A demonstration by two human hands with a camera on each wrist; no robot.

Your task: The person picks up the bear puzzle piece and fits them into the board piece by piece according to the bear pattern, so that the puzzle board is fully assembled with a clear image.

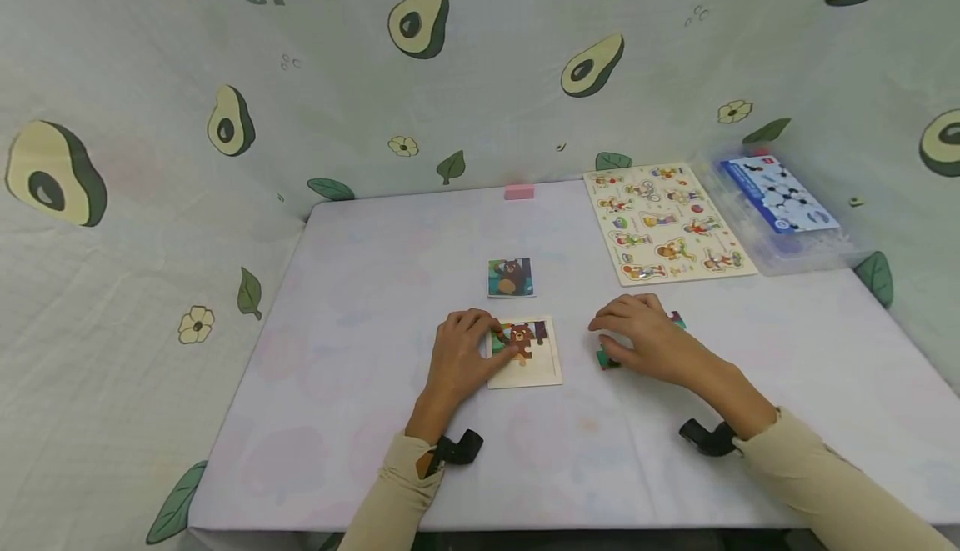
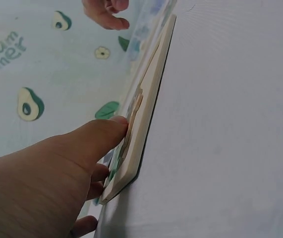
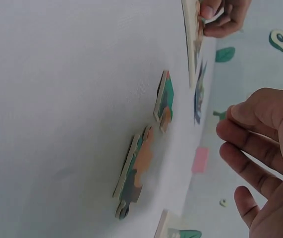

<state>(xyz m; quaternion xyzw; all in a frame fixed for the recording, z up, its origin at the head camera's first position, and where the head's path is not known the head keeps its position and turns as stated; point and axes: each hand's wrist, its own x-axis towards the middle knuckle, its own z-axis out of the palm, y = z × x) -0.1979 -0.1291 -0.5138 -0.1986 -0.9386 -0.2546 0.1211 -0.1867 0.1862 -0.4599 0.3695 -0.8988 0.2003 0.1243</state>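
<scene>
Person, long sleeves both arms. Left sleeve [image 1: 392, 493]: plain beige, lightly wrinkled cloth, cuff stopping short of the wrist. Right sleeve [image 1: 847, 480]: same beige, creased, looser-looking, cuff also short of the wrist. Left hand [image 1: 461, 359] and right hand [image 1: 645, 336] both bare, five-fingered. Left wrist camera [image 1: 462, 448]: small, matte black, stubby, angled housing. Black strap [image 1: 433, 464] partly visible at left cuff. Right wrist camera [image 1: 707, 437]: also black, bent shape, rounded edges; its strap hidden. Markings on either camera too small to tell.
</scene>
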